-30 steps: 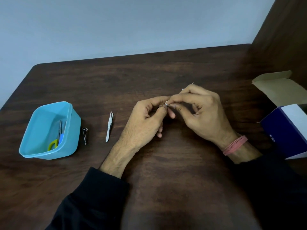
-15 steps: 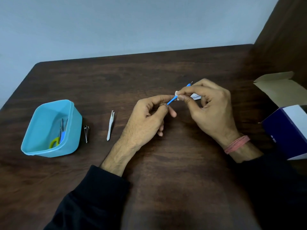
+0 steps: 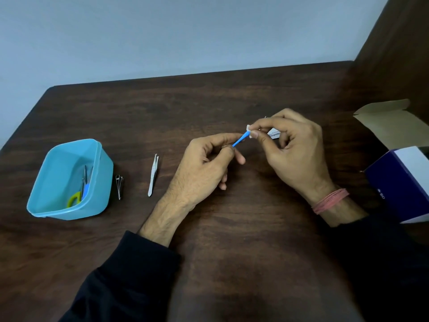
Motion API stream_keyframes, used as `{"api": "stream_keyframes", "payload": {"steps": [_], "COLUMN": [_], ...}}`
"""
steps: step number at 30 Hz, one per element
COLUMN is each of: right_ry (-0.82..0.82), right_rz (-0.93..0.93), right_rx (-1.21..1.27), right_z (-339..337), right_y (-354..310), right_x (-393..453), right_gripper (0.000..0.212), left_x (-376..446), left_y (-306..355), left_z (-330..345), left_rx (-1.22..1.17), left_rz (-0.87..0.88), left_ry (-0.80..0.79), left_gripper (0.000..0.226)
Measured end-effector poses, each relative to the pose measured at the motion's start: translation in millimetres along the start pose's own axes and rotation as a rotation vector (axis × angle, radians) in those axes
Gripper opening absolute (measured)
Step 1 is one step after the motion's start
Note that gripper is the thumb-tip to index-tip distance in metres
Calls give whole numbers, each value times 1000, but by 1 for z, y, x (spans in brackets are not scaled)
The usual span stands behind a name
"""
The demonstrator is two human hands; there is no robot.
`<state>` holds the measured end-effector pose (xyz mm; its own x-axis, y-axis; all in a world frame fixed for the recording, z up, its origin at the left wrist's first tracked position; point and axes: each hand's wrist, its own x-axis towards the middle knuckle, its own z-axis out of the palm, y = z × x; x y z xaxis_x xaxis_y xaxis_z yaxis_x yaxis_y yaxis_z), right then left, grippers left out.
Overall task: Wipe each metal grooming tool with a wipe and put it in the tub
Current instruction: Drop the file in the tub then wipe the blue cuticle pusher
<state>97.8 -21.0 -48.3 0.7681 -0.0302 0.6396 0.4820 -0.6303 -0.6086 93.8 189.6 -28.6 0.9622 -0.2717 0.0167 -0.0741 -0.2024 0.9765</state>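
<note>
My left hand [image 3: 204,166] pinches the near end of a thin blue-handled tool [image 3: 239,141] over the middle of the table. My right hand [image 3: 292,147] pinches a small white wipe [image 3: 248,131] around the tool's far part; a torn wipe sachet [image 3: 274,134] shows under its fingers. The tool's metal tip pokes out behind that hand. Left of my hands lie silver tweezers [image 3: 153,175] and a nail clipper [image 3: 119,187]. The light-blue tub [image 3: 102,163] at the left holds scissors with a green handle [image 3: 74,199] and a blue-handled tool.
An open dark-blue and white box [image 3: 404,182] with a raised cardboard flap [image 3: 392,124] stands at the right edge. A dark wooden panel rises behind it. The brown table ends at a pale wall at the back.
My right hand has slid the wipe away from my left hand along the tool, baring the blue handle between them. The left hand has stayed in place.
</note>
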Motion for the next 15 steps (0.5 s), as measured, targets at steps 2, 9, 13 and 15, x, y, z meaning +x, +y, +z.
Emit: {"api": "stream_keyframes", "payload": {"steps": [2, 9, 13, 15], "right_ry": [-39, -43, -28, -9], "right_rz": [-22, 5, 12, 44], "right_rx": [2, 1, 5, -3], "right_z": [1, 1, 2, 2], "right_y": [-2, -2, -2, -1], "right_x": [-2, 0, 0, 1], "right_gripper": [8, 8, 6, 6], "left_x": [0, 0, 0, 0], "left_y": [0, 0, 1, 0], "left_z": [0, 0, 0, -1], "left_rx": [3, 14, 12, 8], "left_rz": [4, -2, -1, -1], "left_ry": [4, 12, 14, 14], "left_gripper": [40, 39, 41, 41]}}
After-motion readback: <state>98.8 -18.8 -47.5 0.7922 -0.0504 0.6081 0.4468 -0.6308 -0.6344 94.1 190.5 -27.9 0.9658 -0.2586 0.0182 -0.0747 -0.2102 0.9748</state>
